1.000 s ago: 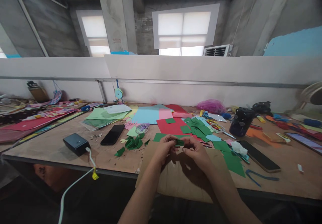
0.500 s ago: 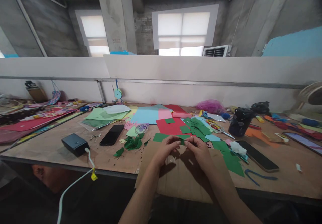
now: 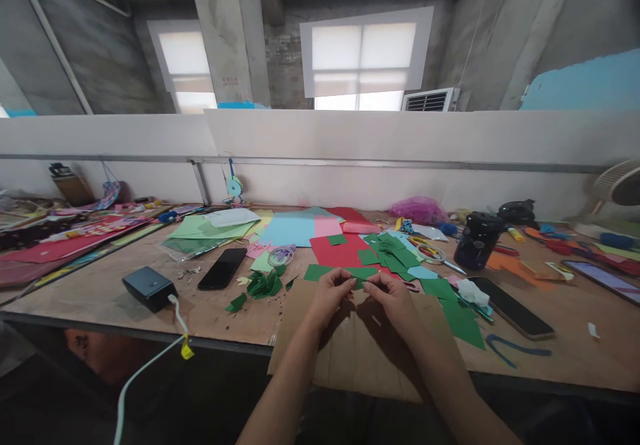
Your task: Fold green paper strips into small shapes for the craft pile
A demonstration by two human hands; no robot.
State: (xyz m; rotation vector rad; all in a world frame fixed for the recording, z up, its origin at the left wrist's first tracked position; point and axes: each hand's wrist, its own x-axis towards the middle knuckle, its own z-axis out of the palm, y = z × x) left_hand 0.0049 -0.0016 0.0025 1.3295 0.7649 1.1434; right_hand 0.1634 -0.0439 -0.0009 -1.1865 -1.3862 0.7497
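Over a brown cardboard sheet (image 3: 370, 365) at the table's front edge, my left hand (image 3: 332, 294) and my right hand (image 3: 392, 296) come close together with thumbs and fingers pinched. Between the fingertips shows a small piece of green paper (image 3: 359, 284), mostly covered by the fingers. Just behind, a green paper strip (image 3: 315, 272) lies flat. Beyond it are a red sheet (image 3: 325, 250) and a loose pile of cut green squares (image 3: 395, 252). More green paper (image 3: 463, 325) lies to the right of the cardboard.
On the left are a black phone (image 3: 223, 269), a dark box with a white cable (image 3: 149, 288) and crumpled green scraps (image 3: 265, 284). To the right stand a dark cup (image 3: 479, 241), another phone (image 3: 515, 308), a white tissue (image 3: 473, 293) and a blue strip (image 3: 520, 350).
Both hands have shifted slightly, and the fingertips have turned a little around the small green paper. The things on the table lie as before.
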